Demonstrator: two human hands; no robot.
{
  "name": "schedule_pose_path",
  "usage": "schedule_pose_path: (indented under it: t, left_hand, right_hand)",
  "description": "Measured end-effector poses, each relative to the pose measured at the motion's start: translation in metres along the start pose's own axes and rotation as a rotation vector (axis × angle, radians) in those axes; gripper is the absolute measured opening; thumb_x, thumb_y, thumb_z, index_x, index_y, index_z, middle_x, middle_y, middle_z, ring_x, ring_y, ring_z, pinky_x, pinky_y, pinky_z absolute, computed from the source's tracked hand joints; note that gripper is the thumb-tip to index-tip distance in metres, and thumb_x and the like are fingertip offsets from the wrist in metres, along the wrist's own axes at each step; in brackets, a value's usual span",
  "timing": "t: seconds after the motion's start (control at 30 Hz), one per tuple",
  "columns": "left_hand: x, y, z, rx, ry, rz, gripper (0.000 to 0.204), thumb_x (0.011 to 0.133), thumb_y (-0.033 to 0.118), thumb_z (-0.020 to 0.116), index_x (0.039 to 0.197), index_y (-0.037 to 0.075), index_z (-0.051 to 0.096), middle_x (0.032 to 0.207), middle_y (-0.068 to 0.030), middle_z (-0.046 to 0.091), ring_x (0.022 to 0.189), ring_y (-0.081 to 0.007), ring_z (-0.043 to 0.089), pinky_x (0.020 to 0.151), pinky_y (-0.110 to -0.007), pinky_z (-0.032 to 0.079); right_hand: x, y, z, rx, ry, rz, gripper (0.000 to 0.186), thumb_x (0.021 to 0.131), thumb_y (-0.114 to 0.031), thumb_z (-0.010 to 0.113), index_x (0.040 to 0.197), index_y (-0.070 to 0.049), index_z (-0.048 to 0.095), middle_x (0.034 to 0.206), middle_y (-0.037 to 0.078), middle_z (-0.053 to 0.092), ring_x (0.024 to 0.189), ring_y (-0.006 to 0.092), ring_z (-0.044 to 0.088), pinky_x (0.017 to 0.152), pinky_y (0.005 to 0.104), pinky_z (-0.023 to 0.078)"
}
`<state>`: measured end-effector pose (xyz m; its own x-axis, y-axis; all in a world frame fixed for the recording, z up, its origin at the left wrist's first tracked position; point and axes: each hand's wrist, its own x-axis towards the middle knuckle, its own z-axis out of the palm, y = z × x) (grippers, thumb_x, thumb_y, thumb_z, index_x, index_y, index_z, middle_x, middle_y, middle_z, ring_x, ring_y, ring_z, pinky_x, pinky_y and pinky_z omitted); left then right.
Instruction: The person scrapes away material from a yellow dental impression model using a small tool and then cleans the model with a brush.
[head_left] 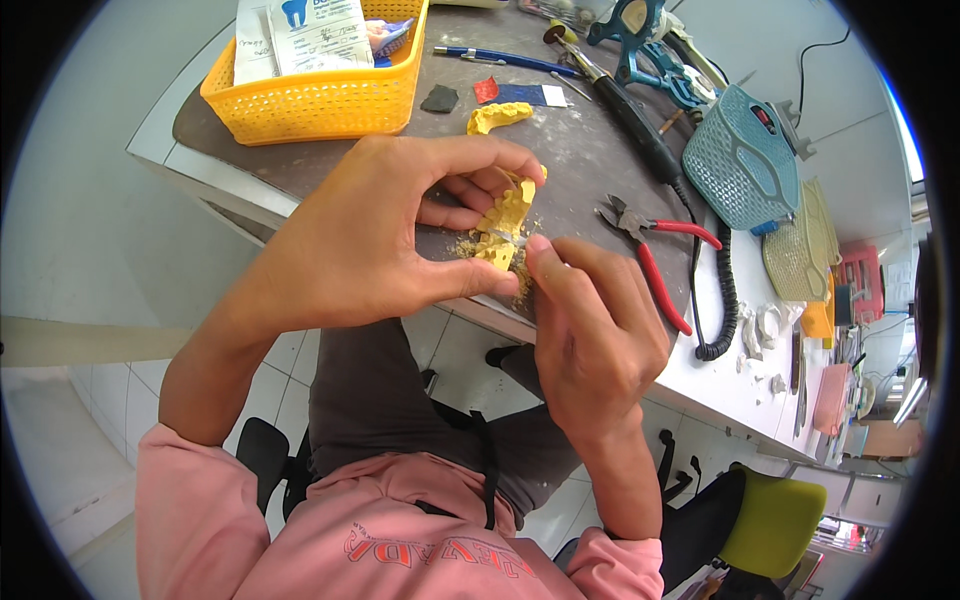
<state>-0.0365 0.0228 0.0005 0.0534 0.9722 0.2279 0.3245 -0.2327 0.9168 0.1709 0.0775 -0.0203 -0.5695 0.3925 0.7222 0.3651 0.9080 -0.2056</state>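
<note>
My left hand point(365, 235) is closed on a yellow dental plaster model point(508, 208), gripping it between thumb and fingers above the near edge of the desk. My right hand point(600, 335) pinches a thin, pale, blade-like tool point(510, 238), whose tip meets the model near its middle; most of the tool is hidden by the fingers. Yellow crumbs point(465, 246) lie around and below the model. Just beyond the hands, a second yellow piece of dental model point(499, 117), curved like an arch, rests on the desk.
A yellow basket point(315, 110) with papers stands at the back left. Side cutters with red handles point(655, 265) lie to the right, beside a corded handpiece point(630, 115). Blue articulating frames point(640, 45) and a light blue basket point(740, 155) stand at the back right.
</note>
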Motion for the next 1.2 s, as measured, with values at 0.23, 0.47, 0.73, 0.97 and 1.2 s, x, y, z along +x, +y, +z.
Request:
schedule_pose_path:
  t: [0.23, 0.47, 0.73, 0.97, 1.2]
  left_hand:
    - [0.002, 0.002, -0.002, 0.006, -0.012, -0.036, 0.067, 0.075, 0.009, 0.091, 0.136, 0.003, 0.063, 0.122, -0.0057, 0.067, 0.111, -0.0132, 0.063, 0.102, -0.032, 0.057]
    - [-0.002, 0.001, 0.002, -0.037, 0.006, -0.033, 0.065, 0.075, 0.006, 0.09, 0.135, 0.005, 0.063, 0.125, -0.0047, 0.064, 0.115, -0.0142, 0.062, 0.104, -0.033, 0.056]
    - [-0.008, -0.005, 0.009, -0.014, 0.063, 0.062, 0.062, 0.075, 0.005, 0.089, 0.132, 0.005, 0.063, 0.127, -0.0055, 0.064, 0.114, -0.0158, 0.063, 0.103, -0.035, 0.057]
    - [-0.007, -0.007, 0.011, 0.032, 0.096, 0.115, 0.06, 0.075, 0.006, 0.089, 0.13, 0.005, 0.065, 0.125, -0.0074, 0.066, 0.11, -0.0177, 0.065, 0.1, -0.035, 0.059]
    - [-0.007, -0.006, 0.008, -0.031, 0.093, 0.02, 0.066, 0.073, 0.011, 0.092, 0.133, 0.004, 0.066, 0.123, -0.0084, 0.07, 0.107, -0.0169, 0.067, 0.098, -0.033, 0.059]
  right_hand:
    - [0.0, -0.001, 0.002, -0.029, 0.014, -0.008, 0.028, 0.074, 0.004, 0.076, 0.102, -0.001, 0.076, 0.097, 0.008, 0.07, 0.082, 0.0221, 0.068, 0.065, 0.0329, 0.055]
    - [0.004, 0.001, -0.009, 0.147, 0.088, 0.194, 0.018, 0.084, 0.005, 0.076, 0.101, 0.0, 0.075, 0.094, 0.011, 0.072, 0.074, 0.0228, 0.07, 0.064, 0.0304, 0.056]
    - [0.008, 0.001, -0.026, 0.271, -0.131, 0.189, 0.018, 0.083, 0.007, 0.077, 0.1, 0.0, 0.075, 0.091, 0.012, 0.072, 0.072, 0.0222, 0.07, 0.061, 0.0306, 0.054]
    - [0.006, 0.001, -0.022, 0.149, -0.166, 0.11, 0.026, 0.076, 0.007, 0.079, 0.1, -0.002, 0.077, 0.089, 0.01, 0.07, 0.069, 0.022, 0.067, 0.058, 0.0317, 0.051]
    - [0.007, 0.004, -0.017, 0.076, -0.151, 0.087, 0.027, 0.075, 0.006, 0.08, 0.1, -0.003, 0.078, 0.091, 0.009, 0.069, 0.072, 0.0202, 0.066, 0.058, 0.0315, 0.052]
